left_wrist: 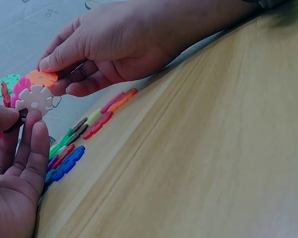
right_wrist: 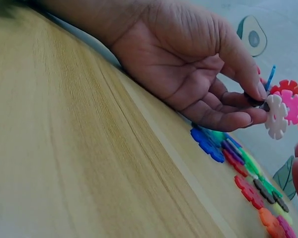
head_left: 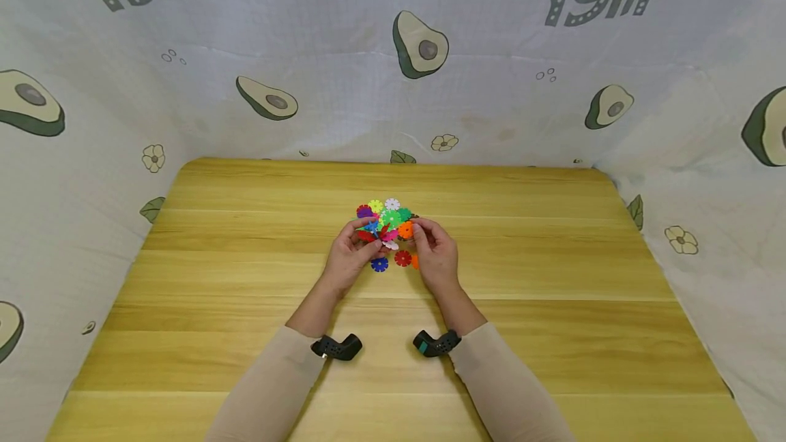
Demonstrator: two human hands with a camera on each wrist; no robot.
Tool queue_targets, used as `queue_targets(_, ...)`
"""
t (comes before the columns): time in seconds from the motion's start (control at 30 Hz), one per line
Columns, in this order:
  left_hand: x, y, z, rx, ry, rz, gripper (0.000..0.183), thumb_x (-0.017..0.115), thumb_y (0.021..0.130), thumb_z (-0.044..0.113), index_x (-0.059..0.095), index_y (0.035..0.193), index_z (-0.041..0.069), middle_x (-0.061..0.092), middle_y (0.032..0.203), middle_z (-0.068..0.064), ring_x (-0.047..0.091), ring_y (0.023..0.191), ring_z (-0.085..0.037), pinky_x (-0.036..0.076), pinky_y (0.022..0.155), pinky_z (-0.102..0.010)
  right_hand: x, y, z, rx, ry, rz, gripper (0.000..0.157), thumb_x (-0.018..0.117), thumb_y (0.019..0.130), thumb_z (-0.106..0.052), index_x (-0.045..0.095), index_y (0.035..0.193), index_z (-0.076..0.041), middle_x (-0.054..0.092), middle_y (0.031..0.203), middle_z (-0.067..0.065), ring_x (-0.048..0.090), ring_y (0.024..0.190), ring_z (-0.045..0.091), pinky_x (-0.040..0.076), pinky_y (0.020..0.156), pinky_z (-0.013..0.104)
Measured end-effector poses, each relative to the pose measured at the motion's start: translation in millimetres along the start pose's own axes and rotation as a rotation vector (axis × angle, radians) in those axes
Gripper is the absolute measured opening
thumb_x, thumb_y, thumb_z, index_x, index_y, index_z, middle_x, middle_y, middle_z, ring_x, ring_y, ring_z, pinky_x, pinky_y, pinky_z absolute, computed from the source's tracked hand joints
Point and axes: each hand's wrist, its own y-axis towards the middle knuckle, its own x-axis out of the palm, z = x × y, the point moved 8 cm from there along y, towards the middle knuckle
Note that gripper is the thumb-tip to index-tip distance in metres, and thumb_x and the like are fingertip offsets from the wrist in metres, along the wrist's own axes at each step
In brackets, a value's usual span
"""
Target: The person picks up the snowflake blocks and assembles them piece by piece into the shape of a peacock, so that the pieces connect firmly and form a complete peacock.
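Observation:
My left hand [head_left: 346, 259] pinches a dark snowflake disc [right_wrist: 254, 100] between thumb and fingers. That disc belongs to a cluster of joined notched plastic discs held above the table; a white disc [left_wrist: 35, 99], a pink disc [left_wrist: 21, 89] and red, blue and green ones show in it. My right hand [head_left: 438, 261] pinches an orange snowflake disc [left_wrist: 41, 78] at its edge, thumb on top. In the left wrist view the orange disc is right against the pink and white discs. The left fingers partly hide the cluster in the head view.
Loose discs lie flat on the wooden table [head_left: 540, 340] below and beyond the hands, among them a blue disc [head_left: 379, 264], a red disc [head_left: 402, 258] and a yellow disc [head_left: 376, 205]. A printed cloth [head_left: 344, 53] hangs along the table's back and sides.

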Motion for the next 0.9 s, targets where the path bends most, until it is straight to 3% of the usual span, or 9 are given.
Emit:
queue_targets(0.13, 0.9, -0.3, 0.5, 0.0, 0.004, -0.006, 0.053, 0.06, 0.097, -0.009, 0.045, 0.147, 0.001, 0.062, 0.106, -0.002, 0.071, 0.086, -0.01, 0.063, 0.08, -0.022, 0.9, -0.3, -3.2, -0.049, -0.034, 0.001, 0.02, 0.062, 0.101, -0.005, 0.07, 0.115, 0.007, 0.071, 0.101, 0.028, 0.064, 0.08, 0.044, 0.058, 0.071, 0.016)
queue_targets(0.23, 1.6, -0.3, 0.5, 0.003, 0.0, -0.014, 0.053, 0.06, 0.097, -0.009, 0.045, 0.148, 0.0, 0.063, 0.103, -0.001, 0.072, 0.085, -0.01, 0.063, 0.08, -0.023, 2.6, -0.7, -4.8, -0.078, -0.045, -0.008, 0.019, 0.06, 0.1, 0.001, 0.069, 0.114, 0.011, 0.071, 0.101, 0.031, 0.065, 0.08, 0.047, 0.06, 0.072, 0.02)
queue_targets(0.5, 0.2, 0.2, -1.3, 0.002, 0.01, -0.006, 0.052, 0.06, 0.097, -0.009, 0.047, 0.146, 0.0, 0.064, 0.098, -0.001, 0.073, 0.081, -0.009, 0.064, 0.078, -0.023, 1.5, -1.1, -9.3, -0.129, -0.061, 0.02, 0.015, 0.067, 0.097, -0.002, 0.074, 0.108, 0.004, 0.075, 0.104, 0.024, 0.064, 0.079, 0.016, 0.055, 0.072, 0.009)
queue_targets(0.7, 0.6, -1.0, 0.4, 0.009, 0.034, -0.008, 0.052, 0.061, 0.096, -0.009, 0.049, 0.145, 0.001, 0.066, 0.092, 0.0, 0.074, 0.078, -0.01, 0.064, 0.076, -0.023, 1.1, -2.8, -18.4, -0.239, -0.11, 0.021, 0.012, 0.071, 0.095, -0.005, 0.077, 0.104, 0.001, 0.076, 0.095, 0.019, 0.062, 0.074, 0.014, 0.052, 0.068, 0.009)
queue_targets(0.9, 1.6, -0.1, -0.1, 0.017, 0.019, 0.001, 0.052, 0.061, 0.096, -0.01, 0.048, 0.145, 0.0, 0.065, 0.092, -0.001, 0.074, 0.079, -0.01, 0.064, 0.076, -0.024, 0.0, -2.6, -14.7, -0.202, -0.067, 0.017, 0.016, 0.068, 0.097, -0.005, 0.076, 0.108, 0.003, 0.076, 0.1, 0.022, 0.06, 0.076, 0.009, 0.052, 0.068, 0.008)
